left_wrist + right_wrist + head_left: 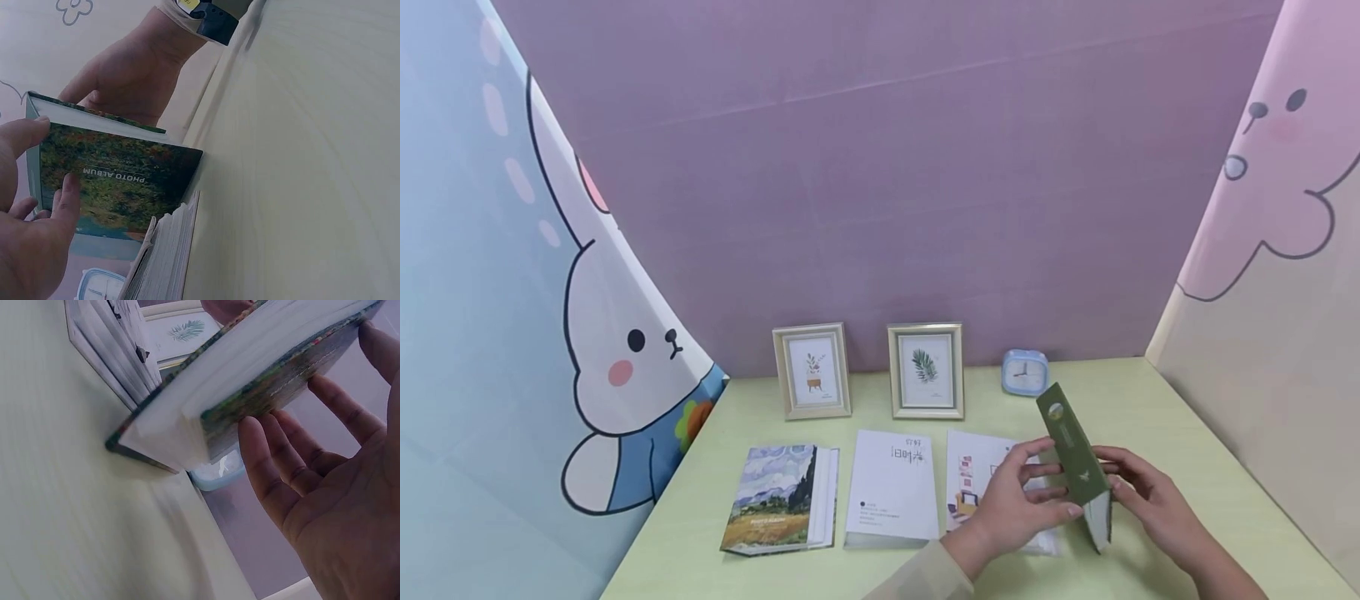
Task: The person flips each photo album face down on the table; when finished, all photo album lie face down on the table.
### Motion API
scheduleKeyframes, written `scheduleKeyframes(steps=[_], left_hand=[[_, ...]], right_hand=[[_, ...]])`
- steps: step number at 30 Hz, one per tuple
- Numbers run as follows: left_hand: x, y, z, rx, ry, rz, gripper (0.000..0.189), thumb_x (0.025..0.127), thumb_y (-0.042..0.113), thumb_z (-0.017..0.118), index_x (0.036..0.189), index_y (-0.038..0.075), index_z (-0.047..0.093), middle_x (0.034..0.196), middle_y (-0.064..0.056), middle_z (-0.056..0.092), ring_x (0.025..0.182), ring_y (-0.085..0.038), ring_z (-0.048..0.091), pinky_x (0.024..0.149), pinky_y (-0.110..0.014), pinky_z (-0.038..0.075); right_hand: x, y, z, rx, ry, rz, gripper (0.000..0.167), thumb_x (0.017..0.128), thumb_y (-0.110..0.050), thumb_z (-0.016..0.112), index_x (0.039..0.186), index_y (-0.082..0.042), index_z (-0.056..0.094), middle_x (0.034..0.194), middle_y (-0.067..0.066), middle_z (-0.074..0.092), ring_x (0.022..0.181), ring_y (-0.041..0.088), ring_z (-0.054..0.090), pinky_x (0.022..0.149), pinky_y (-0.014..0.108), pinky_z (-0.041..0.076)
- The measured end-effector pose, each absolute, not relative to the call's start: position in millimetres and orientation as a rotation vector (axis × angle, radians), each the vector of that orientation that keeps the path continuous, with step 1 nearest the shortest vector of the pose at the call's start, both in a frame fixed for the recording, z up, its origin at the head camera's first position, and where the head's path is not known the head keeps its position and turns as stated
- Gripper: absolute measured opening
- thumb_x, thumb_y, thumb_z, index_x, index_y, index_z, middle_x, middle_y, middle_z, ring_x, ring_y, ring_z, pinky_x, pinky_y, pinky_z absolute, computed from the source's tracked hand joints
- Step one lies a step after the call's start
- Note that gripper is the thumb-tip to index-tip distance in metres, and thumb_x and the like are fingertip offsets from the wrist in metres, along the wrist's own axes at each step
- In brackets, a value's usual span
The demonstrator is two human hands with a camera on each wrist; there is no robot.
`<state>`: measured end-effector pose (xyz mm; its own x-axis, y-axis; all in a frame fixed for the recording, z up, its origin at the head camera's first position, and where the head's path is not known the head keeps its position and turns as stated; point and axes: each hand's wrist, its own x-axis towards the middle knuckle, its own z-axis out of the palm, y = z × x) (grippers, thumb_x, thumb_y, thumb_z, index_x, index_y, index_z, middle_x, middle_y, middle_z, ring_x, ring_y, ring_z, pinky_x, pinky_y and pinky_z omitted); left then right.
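A photo album with a green spine and a dark garden painting on its covers stands tilted, spine up, between the hands. Its title shows in the left wrist view. My left hand holds it from the left, thumb at the spine's edge and fingers against the cover. From the other side my right hand touches the opposite cover with fairly straight fingertips. The lower corner of the album looks to be at the table in the right wrist view. Beside it lies a white album with furniture drawings, partly behind my left hand.
Further left lie a white album with handwritten characters and a landscape-cover album. Two picture frames and a blue clock stand at the back of the table. Fabric walls enclose the back and sides.
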<state>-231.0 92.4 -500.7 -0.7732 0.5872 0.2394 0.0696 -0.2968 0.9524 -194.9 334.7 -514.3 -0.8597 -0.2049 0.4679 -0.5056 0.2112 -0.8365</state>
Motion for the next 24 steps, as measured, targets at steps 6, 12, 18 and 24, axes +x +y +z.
scheduleKeyframes(steps=[6, 12, 18, 24], left_hand=[[-233.9, 94.9, -501.4, 0.919, 1.63, 2.117, 0.074, 0.085, -0.008, 0.079, 0.151, 0.012, 0.051, 0.155, 0.002, 0.044, 0.125, -0.015, 0.059, 0.104, -0.041, 0.056], [-234.2, 96.6, -503.9, 0.97, 1.614, 2.083, 0.065, 0.088, -0.008, 0.077, 0.148, 0.009, 0.057, 0.159, 0.001, 0.04, 0.132, -0.014, 0.055, 0.106, -0.042, 0.054], [-232.4, 99.5, -507.7, 0.953, 1.597, 2.061, 0.063, 0.089, -0.009, 0.076, 0.147, 0.005, 0.055, 0.156, 0.004, 0.043, 0.135, -0.018, 0.055, 0.105, -0.04, 0.054], [-228.1, 101.1, -508.6, 0.872, 1.657, 2.006, 0.065, 0.089, -0.006, 0.077, 0.147, 0.017, 0.056, 0.153, 0.006, 0.047, 0.128, -0.018, 0.061, 0.098, -0.03, 0.058]], right_hand=[[-194.3, 338.2, -514.9, 0.638, -2.239, 1.699, 0.04, 0.109, 0.008, 0.038, 0.148, 0.008, 0.046, 0.132, -0.01, 0.067, 0.113, 0.006, 0.067, 0.081, 0.028, 0.062], [-190.6, 342.1, -509.7, 0.543, -2.275, 1.649, 0.038, 0.111, 0.002, 0.037, 0.148, 0.008, 0.047, 0.133, -0.015, 0.065, 0.114, 0.004, 0.066, 0.083, 0.026, 0.06], [-189.0, 348.0, -506.8, 0.523, -2.279, 1.671, 0.041, 0.113, -0.004, 0.034, 0.151, 0.006, 0.043, 0.132, -0.013, 0.065, 0.114, 0.006, 0.065, 0.084, 0.027, 0.06], [-188.9, 351.5, -504.3, 0.543, -2.242, 1.691, 0.043, 0.11, 0.003, 0.038, 0.153, 0.006, 0.043, 0.134, -0.008, 0.065, 0.111, 0.009, 0.066, 0.082, 0.027, 0.06]])
